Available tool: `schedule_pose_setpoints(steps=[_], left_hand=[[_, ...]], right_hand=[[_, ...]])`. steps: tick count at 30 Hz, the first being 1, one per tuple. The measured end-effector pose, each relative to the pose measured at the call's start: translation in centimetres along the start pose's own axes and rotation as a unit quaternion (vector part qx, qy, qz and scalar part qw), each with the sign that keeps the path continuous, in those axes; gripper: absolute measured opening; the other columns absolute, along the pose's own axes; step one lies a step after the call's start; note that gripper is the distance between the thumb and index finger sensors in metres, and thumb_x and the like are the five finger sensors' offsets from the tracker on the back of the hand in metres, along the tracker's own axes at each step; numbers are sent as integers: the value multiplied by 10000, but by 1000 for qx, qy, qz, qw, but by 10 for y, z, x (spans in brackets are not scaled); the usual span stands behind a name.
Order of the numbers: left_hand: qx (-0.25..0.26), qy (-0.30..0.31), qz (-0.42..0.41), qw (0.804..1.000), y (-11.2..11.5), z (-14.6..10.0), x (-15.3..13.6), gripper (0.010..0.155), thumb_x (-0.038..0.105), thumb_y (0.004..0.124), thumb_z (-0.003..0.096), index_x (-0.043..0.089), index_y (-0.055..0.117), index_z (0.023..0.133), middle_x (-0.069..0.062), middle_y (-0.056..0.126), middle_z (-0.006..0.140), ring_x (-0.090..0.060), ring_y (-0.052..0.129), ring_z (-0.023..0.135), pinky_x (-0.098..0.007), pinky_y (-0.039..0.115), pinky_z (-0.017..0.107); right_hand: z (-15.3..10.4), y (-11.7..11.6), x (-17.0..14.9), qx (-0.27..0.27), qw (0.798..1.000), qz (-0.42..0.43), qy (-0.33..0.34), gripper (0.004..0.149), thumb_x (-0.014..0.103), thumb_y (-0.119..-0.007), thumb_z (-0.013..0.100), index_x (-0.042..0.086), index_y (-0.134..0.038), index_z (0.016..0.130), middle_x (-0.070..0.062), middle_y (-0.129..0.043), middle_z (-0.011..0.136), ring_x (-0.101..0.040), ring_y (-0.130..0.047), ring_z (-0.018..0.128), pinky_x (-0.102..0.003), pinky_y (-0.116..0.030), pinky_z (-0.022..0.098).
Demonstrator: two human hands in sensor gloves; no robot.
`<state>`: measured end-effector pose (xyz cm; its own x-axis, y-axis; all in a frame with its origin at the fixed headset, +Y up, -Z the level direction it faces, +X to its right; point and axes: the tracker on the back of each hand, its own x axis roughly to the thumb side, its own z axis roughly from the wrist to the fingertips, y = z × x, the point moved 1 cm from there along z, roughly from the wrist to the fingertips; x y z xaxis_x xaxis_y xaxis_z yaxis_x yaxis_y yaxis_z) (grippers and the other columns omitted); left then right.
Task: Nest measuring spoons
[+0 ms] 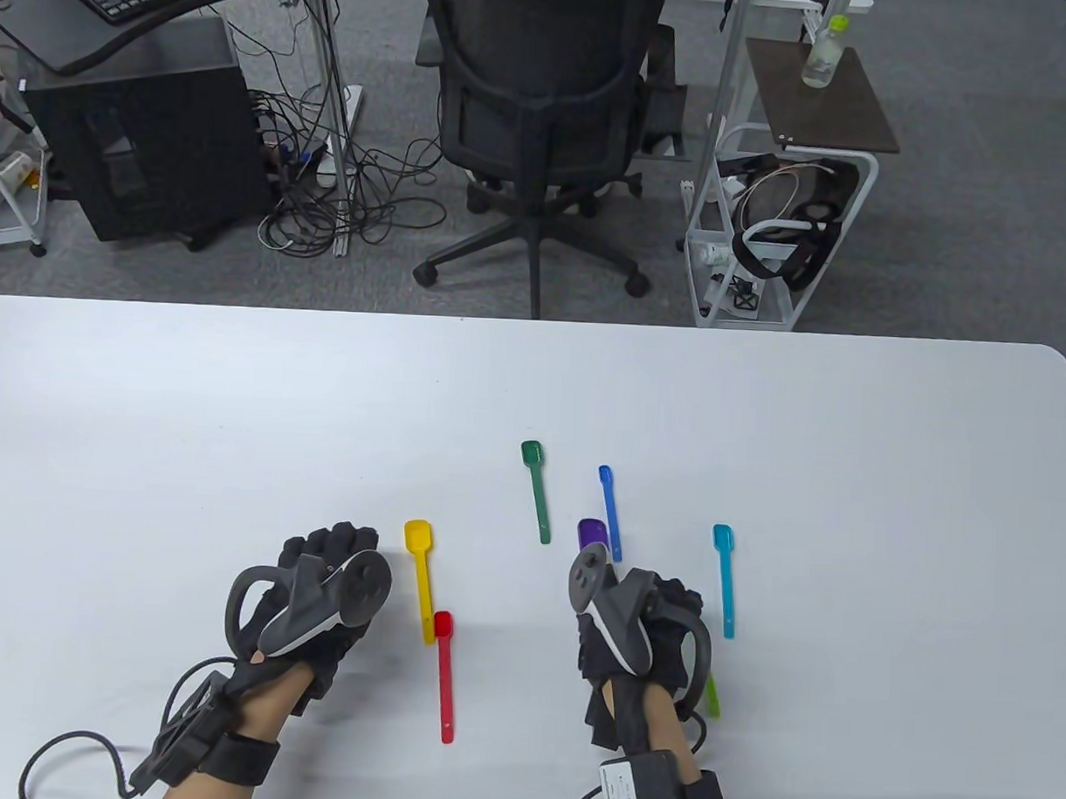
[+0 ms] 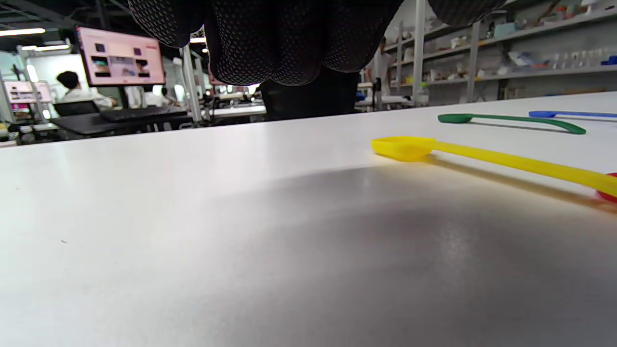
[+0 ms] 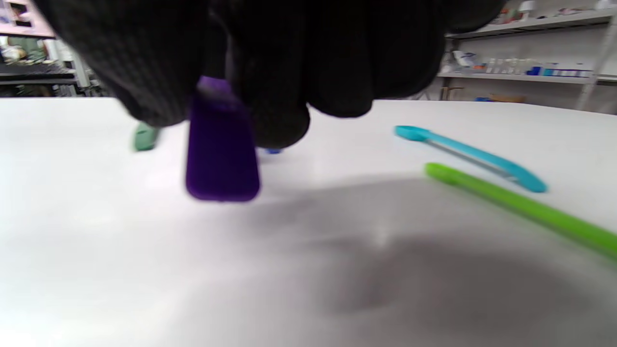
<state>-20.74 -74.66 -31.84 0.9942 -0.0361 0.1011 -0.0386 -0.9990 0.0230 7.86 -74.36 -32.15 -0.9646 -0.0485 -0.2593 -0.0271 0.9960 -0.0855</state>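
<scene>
Right wrist view shows the right hand gripping a stiff, light purple plastic measuring spoon by its handle; left hand unclear.

Table view: we look steeply down from above the near edge of the white table, facing outward to an office chair and the floor beyond.

Left wrist view: we sit just above the tabletop, facing level across it toward shelving, gloved fingers hanging in at the top. The yellow spoon lies close at right, the green spoon farther off.

Right wrist view: equally low and close, partly blurred, facing across the table, with the cyan spoon and lime spoon at right.

Shared: the table view also holds the yellow, green, cyan and lime spoons.
</scene>
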Motion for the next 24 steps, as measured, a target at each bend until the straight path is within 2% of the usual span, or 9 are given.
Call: schedule_pose_setpoints(steps=[4,9,20,24], left_hand=[[-8,-3,10,1000,3,1,0,647,540,600,482,195,644,1028,-96,717,1076,-373,796,944,-554,652,706],[-6,-2,7,1000,2,1,0,643,538,601,483,196,654,1024,-96,724,1072,-375,798,941,-555,654,703],[-11,10,23,1000,5,2,9,646,542,600,483,198,648,1027,-94,716,1077,-374,792,947,-556,650,706],[-11,12,25,1000,4,0,10,634,532,593,486,200,656,1022,-95,726,1070,-370,807,935,-549,661,701]], right_hand=[[-5,-9,19,7,999,-30,19,426,534,-828,295,218,-927,564,-7,-886,647,-335,-814,641,-569,-559,713],[-5,-19,26,16,999,-47,21,426,539,-825,295,213,-928,550,-9,-890,636,-337,-816,635,-569,-561,712],[-6,-24,30,11,998,-63,21,408,550,-810,299,233,-934,525,9,-891,637,-323,-825,633,-559,-575,708],[-5,-21,24,10,999,-29,20,460,575,-758,306,245,-917,585,8,-866,699,-325,-809,673,-557,-561,716]])
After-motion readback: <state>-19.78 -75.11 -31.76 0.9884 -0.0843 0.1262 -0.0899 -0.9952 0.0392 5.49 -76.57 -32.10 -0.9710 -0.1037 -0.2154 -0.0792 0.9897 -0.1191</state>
